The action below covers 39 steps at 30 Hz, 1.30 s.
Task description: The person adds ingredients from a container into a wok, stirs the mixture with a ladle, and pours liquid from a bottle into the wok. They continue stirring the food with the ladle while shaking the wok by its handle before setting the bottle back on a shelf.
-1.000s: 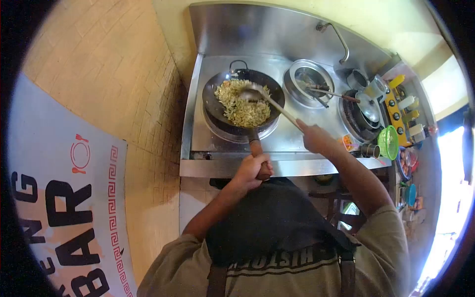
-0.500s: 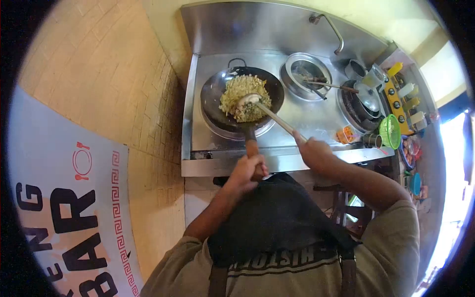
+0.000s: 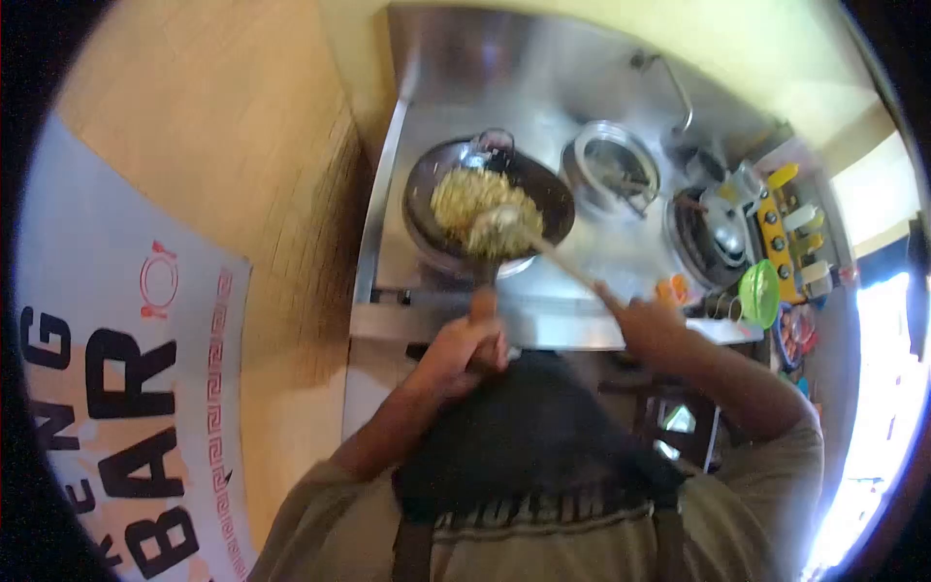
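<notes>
A dark wok (image 3: 555, 199) with a loop handle at its far side sits on the left part of the steel stove. Yellowish chopped food, which looks like fried rice (image 3: 475, 194), lies in it. My left hand (image 3: 465, 351) is closed round the wok's wooden handle (image 3: 483, 303). My right hand (image 3: 652, 325) grips the long shaft of a ladle (image 3: 558, 254), index finger along it. The ladle's bowl rests in the near part of the food. The picture is slightly blurred by motion.
Right of the wok stands a round metal pot (image 3: 587, 165) with utensils. Farther right are a second burner with a lidded pan (image 3: 722, 228), a green basket (image 3: 759, 293), an orange container (image 3: 672, 289) and several bottles. A faucet (image 3: 681, 92) hangs behind. A wall stands at left.
The view has shifted and tilted a little. The wok looks tipped, its far side raised, and the food has spread. Both hands keep their holds.
</notes>
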Available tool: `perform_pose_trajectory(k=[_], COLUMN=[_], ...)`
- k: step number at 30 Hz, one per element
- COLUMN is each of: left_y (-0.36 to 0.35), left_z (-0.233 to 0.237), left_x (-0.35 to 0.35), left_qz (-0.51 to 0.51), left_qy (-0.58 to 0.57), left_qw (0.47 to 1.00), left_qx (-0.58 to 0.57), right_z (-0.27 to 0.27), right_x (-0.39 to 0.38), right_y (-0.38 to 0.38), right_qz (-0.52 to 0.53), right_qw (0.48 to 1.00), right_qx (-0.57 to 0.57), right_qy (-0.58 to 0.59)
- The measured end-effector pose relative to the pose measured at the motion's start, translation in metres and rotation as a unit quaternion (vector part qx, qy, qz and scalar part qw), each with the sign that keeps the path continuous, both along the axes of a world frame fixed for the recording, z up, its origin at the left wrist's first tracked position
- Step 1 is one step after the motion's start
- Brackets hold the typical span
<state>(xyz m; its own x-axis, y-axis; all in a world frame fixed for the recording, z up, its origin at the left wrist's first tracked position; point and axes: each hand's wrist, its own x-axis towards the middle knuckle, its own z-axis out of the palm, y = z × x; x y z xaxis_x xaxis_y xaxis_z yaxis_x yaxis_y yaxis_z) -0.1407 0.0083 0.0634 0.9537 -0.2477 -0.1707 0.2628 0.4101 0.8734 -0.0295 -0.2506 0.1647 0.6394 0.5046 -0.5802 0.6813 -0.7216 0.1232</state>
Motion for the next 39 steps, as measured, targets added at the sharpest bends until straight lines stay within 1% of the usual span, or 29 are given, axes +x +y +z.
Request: perform_pose_trajectory(k=[1,2,4,5,6,7,8,9,10,13,15,16,17,18,20,21,22,24,25,27,28,29,31,33,35,36,37,38,39], left_y=[0.0,-0.001,0.014,0.012,0.009,0.006,0.008,0.01,0.013,0.01,0.018,0.017,0.009,0.007,0.014,0.016,0.018,0.02,0.014,0.01,0.016,0.024,0.028,0.017,0.018,0.021,0.02,0.01,0.006], left_z=[0.005,0.009,-0.022,-0.044,-0.065,-0.052,-0.026,0.005,0.003,-0.04,-0.032,-0.025,-0.024,-0.039,-0.056,-0.045,-0.035,-0.039,-0.048,-0.055,-0.05,-0.041,-0.038,-0.054,-0.038,-0.024,-0.024,-0.036,-0.047], left_x=[0.0,0.0,0.029,0.02,0.012,0.008,0.003,0.004,0.017,0.007,0.027,0.01,-0.005,0.009,-0.006,0.001,0.007,0.032,0.02,-0.042,-0.027,0.005,0.053,0.025,-0.001,-0.004,-0.005,0.007,0.005], left_qz=[-0.011,-0.014,-0.064,-0.07,-0.074,-0.076,-0.015,0.041,0.032,-0.011,-0.023,-0.026,-0.031,-0.051,-0.078,-0.04,0.006,-0.036,-0.058,-0.041,-0.027,-0.015,-0.026,-0.055,-0.044,-0.035,-0.025,-0.03,-0.021], left_qy=[0.087,0.175,-0.049,-0.022,0.005,0.034,0.116,0.211,0.125,-0.046,-0.027,0.089,0.22,0.181,0.014,0.084,0.149,0.116,0.13,0.174,0.154,0.118,0.036,0.038,0.149,0.184,0.225,0.18,0.109], left_qw=[0.996,0.984,0.991,0.995,0.997,0.997,0.991,0.968,0.988,0.998,0.999,0.994,0.965,0.982,0.996,0.993,0.968,0.989,0.989,0.976,0.975,0.974,0.995,0.998,0.987,0.979,0.967,0.982,0.993], left_qx=[-0.02,-0.042,0.111,0.075,0.039,0.003,-0.059,-0.128,-0.079,0.052,0.025,-0.055,-0.137,0.001,0.047,-0.077,-0.199,-0.09,-0.042,-0.125,-0.159,-0.193,-0.087,0.014,-0.05,-0.082,-0.119,-0.044,-0.026], right_z=[-0.002,0.001,-0.031,-0.051,-0.062,-0.056,-0.037,-0.018,0.0,-0.035,-0.014,-0.013,-0.015,-0.032,-0.047,-0.033,-0.023,-0.023,-0.026,-0.034,-0.021,-0.002,-0.005,-0.04,-0.03,-0.01,-0.015,-0.019,-0.037], right_x=[0.008,0.013,0.051,0.047,0.005,-0.007,0.018,0.019,0.02,0.026,0.029,0.025,0.02,0.023,0.033,0.049,0.044,0.023,0.027,0.027,0.048,0.037,0.027,0.044,0.036,0.032,0.028,0.024,0.034], right_y=[-0.002,-0.002,-0.004,-0.01,-0.02,-0.024,-0.017,-0.01,-0.003,-0.004,-0.003,0.0,-0.003,-0.003,0.008,0.015,-0.002,-0.01,-0.007,0.007,0.016,0.011,0.004,0.02,0.011,0.005,0.001,-0.003,0.007], right_qz=[0.03,0.039,0.025,0.011,0.024,0.045,0.076,0.06,0.044,-0.015,-0.019,-0.011,-0.004,-0.009,-0.061,-0.072,0.0,0.12,0.075,-0.036,-0.08,-0.006,0.049,0.0,-0.027,0.008,0.025,0.043,-0.014], right_qw=[0.998,0.998,0.999,0.999,1.0,0.999,0.995,0.997,0.998,0.999,0.998,0.999,1.0,1.0,0.997,0.997,0.997,0.978,0.989,0.998,0.996,1.0,0.997,0.999,0.999,1.0,0.999,0.998,0.998], right_qx=[0.05,0.045,0.008,-0.004,-0.012,-0.014,-0.011,0.006,0.024,0.049,0.049,0.038,0.025,0.028,0.029,0.021,0.07,0.116,0.092,0.043,0.023,-0.015,0.052,0.034,0.038,0.026,0.04,0.052,0.054], right_qy=[-0.039,-0.036,-0.047,-0.037,-0.001,-0.005,-0.056,-0.044,-0.033,-0.001,-0.022,-0.022,-0.007,-0.01,0.032,0.037,-0.019,-0.122,-0.088,0.026,0.042,-0.013,0.003,0.02,0.01,-0.006,-0.009,-0.013,0.022])
